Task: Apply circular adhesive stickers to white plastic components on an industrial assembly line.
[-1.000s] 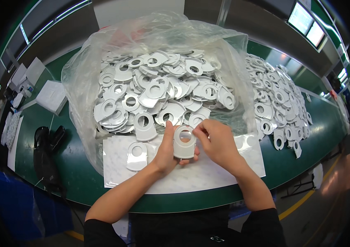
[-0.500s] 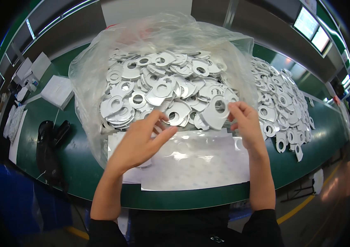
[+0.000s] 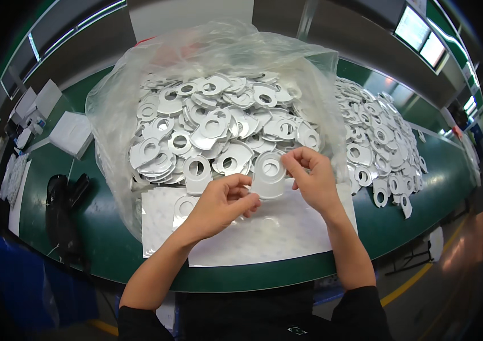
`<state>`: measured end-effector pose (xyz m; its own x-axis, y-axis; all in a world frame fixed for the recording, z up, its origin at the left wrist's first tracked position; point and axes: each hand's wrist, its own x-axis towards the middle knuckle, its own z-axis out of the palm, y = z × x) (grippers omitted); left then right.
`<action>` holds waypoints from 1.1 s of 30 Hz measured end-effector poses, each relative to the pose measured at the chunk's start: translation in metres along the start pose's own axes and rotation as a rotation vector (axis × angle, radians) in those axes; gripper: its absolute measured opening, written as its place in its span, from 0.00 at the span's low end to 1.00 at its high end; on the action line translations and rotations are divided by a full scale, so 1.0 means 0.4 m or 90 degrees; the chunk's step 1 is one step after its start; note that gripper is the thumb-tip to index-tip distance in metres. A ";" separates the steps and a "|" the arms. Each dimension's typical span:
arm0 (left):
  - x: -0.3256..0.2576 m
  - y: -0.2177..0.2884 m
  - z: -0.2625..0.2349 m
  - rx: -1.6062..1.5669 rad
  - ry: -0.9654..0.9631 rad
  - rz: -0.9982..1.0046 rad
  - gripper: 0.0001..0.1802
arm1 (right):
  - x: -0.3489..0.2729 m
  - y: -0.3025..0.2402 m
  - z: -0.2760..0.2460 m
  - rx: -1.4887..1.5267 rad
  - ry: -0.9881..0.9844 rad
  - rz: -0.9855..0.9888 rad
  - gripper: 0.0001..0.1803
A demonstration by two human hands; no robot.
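White plastic pieces, flat with a round hole in each, make up nearly everything in the head view. I hold one such piece point(image 3: 269, 173) between my two hands: my left hand point(image 3: 221, 203) pinches its lower left edge, my right hand point(image 3: 312, 179) grips its upper right edge with fingertips closed on it. The piece sits just in front of the clear plastic bag point(image 3: 207, 62), above the white sheet point(image 3: 264, 233) that lies on the green surface point(image 3: 111, 250).

Inside the bag lies a large heap of the same pieces point(image 3: 219, 122), loosely tumbled. To the right of the bag a second spread of pieces point(image 3: 381, 150) lies directly on the surface, unbagged. One more piece point(image 3: 183, 206) rests on the sheet just left of my left hand.

Judgement: the work looks well short of finished. The bagged heap is large, and I handle one piece at a time. Whether the spread to the right of the bag is done or waiting, I cannot tell.

Left of the bag, a white block point(image 3: 71, 133) and a black object point(image 3: 62, 199) lie untouched.
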<state>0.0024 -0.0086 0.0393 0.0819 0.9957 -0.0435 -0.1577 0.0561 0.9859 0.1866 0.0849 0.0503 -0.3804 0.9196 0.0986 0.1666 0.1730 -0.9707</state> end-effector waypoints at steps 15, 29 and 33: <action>-0.002 -0.006 -0.042 0.133 -0.007 -0.026 0.14 | -0.006 -0.016 -0.002 0.059 -0.088 0.020 0.09; -0.174 0.020 -0.067 1.049 0.258 -0.078 0.30 | 0.032 -0.030 -0.065 0.213 0.290 -0.137 0.12; -0.189 0.046 -0.078 0.934 0.283 -0.029 0.26 | -0.052 -0.024 0.056 -0.123 -0.229 -0.230 0.11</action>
<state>-0.0372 -0.0804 0.0555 -0.2750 0.9508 0.1425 0.9379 0.2327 0.2571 0.1728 0.0561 0.0526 -0.7265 0.6165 0.3035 0.1196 0.5483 -0.8277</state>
